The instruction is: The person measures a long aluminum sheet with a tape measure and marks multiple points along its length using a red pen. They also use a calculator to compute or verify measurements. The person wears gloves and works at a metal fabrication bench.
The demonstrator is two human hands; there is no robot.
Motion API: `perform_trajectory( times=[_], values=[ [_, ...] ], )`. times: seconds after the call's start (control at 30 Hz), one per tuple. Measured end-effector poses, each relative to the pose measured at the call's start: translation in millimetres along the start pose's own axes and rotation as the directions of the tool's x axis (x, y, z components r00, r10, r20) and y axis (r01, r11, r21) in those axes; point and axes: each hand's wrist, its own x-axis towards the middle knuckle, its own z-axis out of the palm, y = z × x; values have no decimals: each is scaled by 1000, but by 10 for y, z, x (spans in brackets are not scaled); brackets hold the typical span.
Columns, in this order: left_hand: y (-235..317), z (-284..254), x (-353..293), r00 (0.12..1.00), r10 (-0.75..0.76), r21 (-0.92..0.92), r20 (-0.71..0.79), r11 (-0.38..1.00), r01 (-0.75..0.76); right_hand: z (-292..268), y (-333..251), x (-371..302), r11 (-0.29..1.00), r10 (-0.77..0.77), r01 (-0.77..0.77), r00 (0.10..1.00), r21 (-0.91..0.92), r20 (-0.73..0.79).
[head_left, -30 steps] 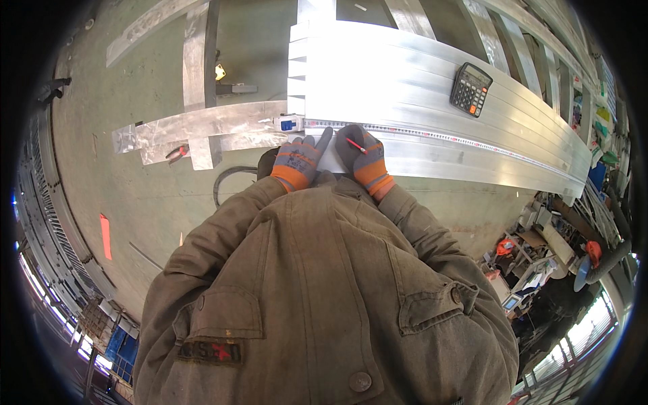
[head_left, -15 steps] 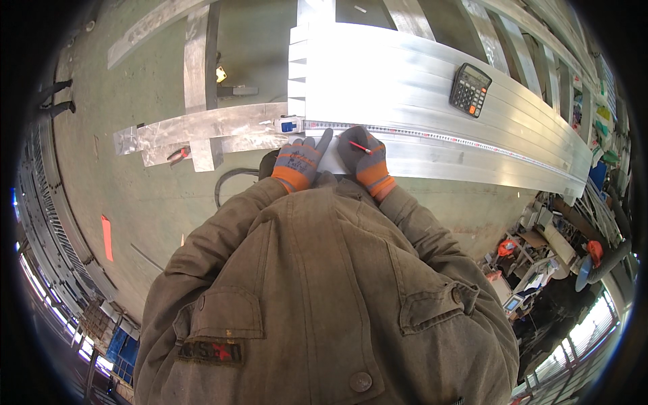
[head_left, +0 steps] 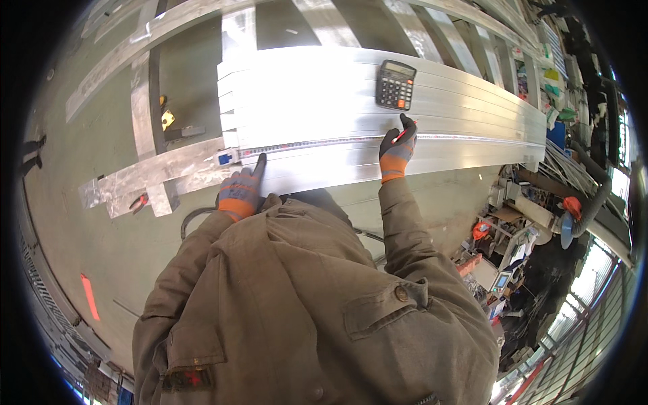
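Observation:
My left hand (head_left: 239,192), in a grey and orange glove, rests at the near edge of the silvery metal profiles (head_left: 317,165). Its index finger stretches onto the metal close to the tape, and nothing shows in its grasp. A tape measure (head_left: 228,157) with a blue and white case sits at the profiles' left end, its blade drawn out rightward along them. My right hand (head_left: 397,154), gloved alike, is closed on a slim red pencil (head_left: 401,135) over the blade. Just beyond its fingers lies a black calculator (head_left: 396,85) on the profiles.
Metal frame beams (head_left: 143,108) support the profiles. Red-handled pliers (head_left: 139,202) lie on the frame at left, and a yellow tool (head_left: 167,120) is beyond them. A red strip (head_left: 89,297) is on the floor. Clutter with an orange helmet (head_left: 481,230) fills the right.
My right hand has moved right and away from my left hand, carrying the pencil toward the calculator. My view has swung to the right; the left index finger still points onto the metal.

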Motion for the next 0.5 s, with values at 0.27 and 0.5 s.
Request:
perform_trajectory(
  times=[0.27,0.5],
  values=[
    [63,26,-18,997,-69,-77,43,994,72,77,506,492,995,90,-83,989,-59,119],
    [71,71,-24,997,-80,-112,13,990,81,-90,202,331,999,7,-2,996,-49,94]
  ],
)
